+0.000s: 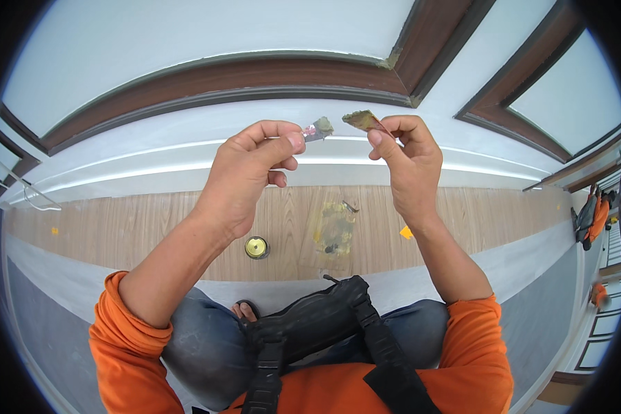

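My left hand (252, 155) pinches a small flat strip (310, 133) between thumb and fingers, with a grey-green lump of paste on its tip. Across a narrow gap, my right hand (415, 162) grips a thin reddish card-like scraper (363, 121), its end coated in olive paste. Both pieces are held up in front of a white wall, apart from each other. Beyond them runs brown wooden moulding (255, 74), with similar paste smeared at its inner corner. On the floor below lies a patch of yellowish paste (334, 228) with dark bits on it.
A small round tin (257, 247) with a yellowish top stands on the wood-look floor strip (186, 228). An orange scrap (406, 233) lies right of the paste. A pale cable (40, 196) hangs at far left. Another person (592, 215) in orange is at the right edge.
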`<state>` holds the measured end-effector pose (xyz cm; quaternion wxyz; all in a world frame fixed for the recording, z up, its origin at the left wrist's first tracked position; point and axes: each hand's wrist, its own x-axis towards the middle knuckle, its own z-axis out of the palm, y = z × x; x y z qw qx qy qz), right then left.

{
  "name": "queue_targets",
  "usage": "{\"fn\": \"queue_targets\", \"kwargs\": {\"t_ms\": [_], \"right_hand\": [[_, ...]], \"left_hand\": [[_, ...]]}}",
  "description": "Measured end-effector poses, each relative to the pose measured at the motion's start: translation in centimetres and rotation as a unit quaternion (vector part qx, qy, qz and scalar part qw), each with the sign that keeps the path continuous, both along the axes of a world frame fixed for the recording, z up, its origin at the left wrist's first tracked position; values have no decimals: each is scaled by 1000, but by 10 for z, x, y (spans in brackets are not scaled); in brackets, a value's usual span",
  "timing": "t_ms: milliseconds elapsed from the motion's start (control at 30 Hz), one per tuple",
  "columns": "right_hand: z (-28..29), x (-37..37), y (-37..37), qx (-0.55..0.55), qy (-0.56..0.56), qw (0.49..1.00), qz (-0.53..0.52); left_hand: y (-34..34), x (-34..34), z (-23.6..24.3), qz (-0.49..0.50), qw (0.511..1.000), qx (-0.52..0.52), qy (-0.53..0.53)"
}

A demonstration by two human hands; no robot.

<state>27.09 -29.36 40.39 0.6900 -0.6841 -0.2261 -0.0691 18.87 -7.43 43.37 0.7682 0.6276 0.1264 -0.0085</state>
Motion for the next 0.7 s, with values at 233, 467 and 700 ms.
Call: {"fn": "queue_targets", "kwargs": {"t_ms": [233,467,700], "right_hand": [[15,31,-32,-186,-308,910,-203],[26,48,-42,-202,-284,908,-234],[23,38,-41,-96,-144,975,-136]], "left_hand": [[-5,-2,3,-15,998,53,-14],[-9,0,-1,-33,997,55,-47],[-7,2,-2,-1,998,47,-31]]}}
